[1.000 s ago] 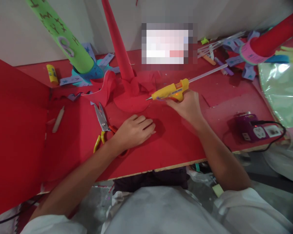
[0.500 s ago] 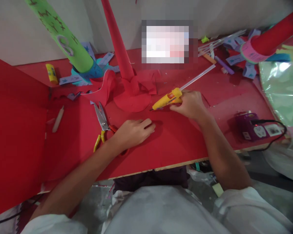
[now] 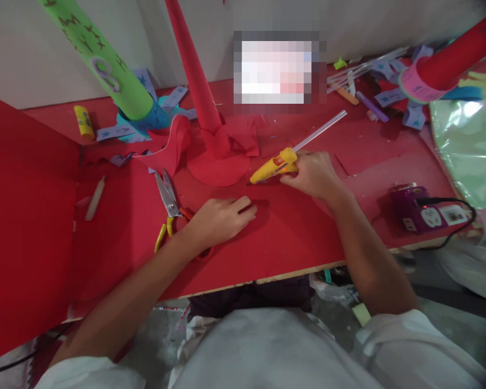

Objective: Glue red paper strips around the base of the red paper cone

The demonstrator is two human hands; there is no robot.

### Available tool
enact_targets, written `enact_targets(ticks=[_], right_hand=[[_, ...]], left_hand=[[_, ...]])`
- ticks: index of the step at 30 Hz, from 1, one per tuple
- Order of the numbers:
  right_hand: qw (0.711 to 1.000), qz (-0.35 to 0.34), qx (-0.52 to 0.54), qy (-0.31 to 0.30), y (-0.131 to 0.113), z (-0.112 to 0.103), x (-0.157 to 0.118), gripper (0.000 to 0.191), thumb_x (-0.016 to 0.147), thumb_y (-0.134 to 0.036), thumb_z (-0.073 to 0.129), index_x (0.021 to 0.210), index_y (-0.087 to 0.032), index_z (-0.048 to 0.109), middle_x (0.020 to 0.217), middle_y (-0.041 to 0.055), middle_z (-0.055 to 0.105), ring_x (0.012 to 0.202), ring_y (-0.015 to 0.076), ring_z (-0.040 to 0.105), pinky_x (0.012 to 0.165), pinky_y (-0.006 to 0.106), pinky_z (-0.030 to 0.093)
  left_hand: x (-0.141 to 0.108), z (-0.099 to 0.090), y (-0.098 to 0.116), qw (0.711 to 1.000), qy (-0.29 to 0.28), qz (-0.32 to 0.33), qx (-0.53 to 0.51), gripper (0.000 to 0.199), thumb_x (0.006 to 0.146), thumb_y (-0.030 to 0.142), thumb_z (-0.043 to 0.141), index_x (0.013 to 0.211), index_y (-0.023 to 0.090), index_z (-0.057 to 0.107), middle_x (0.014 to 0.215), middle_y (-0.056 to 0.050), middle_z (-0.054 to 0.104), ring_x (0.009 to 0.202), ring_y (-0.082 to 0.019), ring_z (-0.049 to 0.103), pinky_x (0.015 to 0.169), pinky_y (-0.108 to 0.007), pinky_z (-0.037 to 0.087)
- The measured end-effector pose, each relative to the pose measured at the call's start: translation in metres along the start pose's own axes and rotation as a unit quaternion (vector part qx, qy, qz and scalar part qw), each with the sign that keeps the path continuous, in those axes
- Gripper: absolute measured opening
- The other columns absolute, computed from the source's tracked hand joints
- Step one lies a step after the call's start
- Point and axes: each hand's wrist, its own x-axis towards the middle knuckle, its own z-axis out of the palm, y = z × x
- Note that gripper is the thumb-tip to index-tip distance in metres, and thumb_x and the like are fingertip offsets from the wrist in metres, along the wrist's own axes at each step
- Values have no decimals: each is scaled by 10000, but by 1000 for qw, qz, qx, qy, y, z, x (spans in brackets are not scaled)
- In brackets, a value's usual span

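Observation:
My right hand (image 3: 314, 173) is wrapped round the handle of a yellow glue gun (image 3: 273, 166), with a clear glue stick (image 3: 321, 130) jutting from its back. The gun's tip points left, near the edge of a round red base (image 3: 219, 168) that carries a tall red paper cone (image 3: 196, 75). My left hand (image 3: 229, 217) rests on the red surface with its fingers curled together; anything small at the fingertips cannot be made out. Scissors (image 3: 169, 202) with yellow and red handles lie beside and partly under my left forearm.
A green paper tube (image 3: 105, 62) leans at the back left, near a yellow glue tube (image 3: 83, 123). A purple power box (image 3: 415, 209) with a black cable sits at the right. Paper scraps, a red tube (image 3: 457, 62) and green plastic wrap (image 3: 470, 156) lie behind it.
My right hand and the glue gun have moved slightly left. My left hand has hardly moved.

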Motion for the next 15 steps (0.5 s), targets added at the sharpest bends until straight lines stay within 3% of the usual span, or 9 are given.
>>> enact_targets(ticks=[15], right_hand=[[999,-19,-35,-14,-1,-2,-2,366,816,-313,635,1147,-211,753,1031,106,807,831,323,730,671,368,405]], left_hand=[[0,0,-1,1000,4,9,14,235,1065,217,496,1163,206,709,1092,-40,737,731,-150,685,550,-309,403]])
